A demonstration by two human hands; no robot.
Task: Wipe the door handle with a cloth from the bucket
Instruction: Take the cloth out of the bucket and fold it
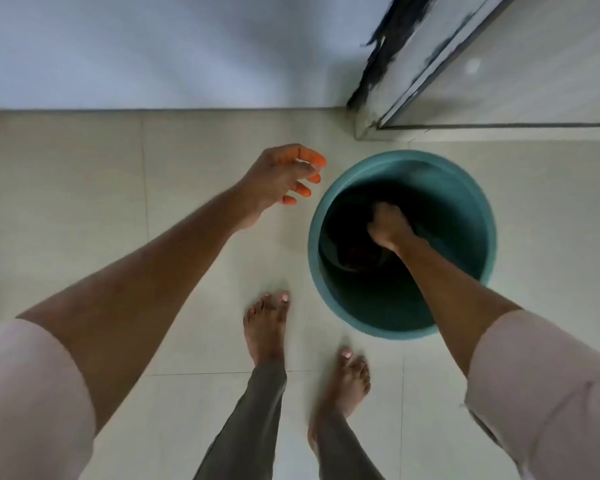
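Home interior; tiled floor (222,271), bare feet (267,323)

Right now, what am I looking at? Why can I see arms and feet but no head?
The camera sits on the person's head and looks down, so you see what they see. Those are their own two arms and their bare feet on a pale tiled floor. A teal bucket stands on the floor near a doorway corner. The right hand is down inside the bucket, closed in a fist around something dark, probably the cloth, though it is too shadowy to be sure. The left hand hangs open in the air beside the bucket, holding nothing. No door handle is in view.
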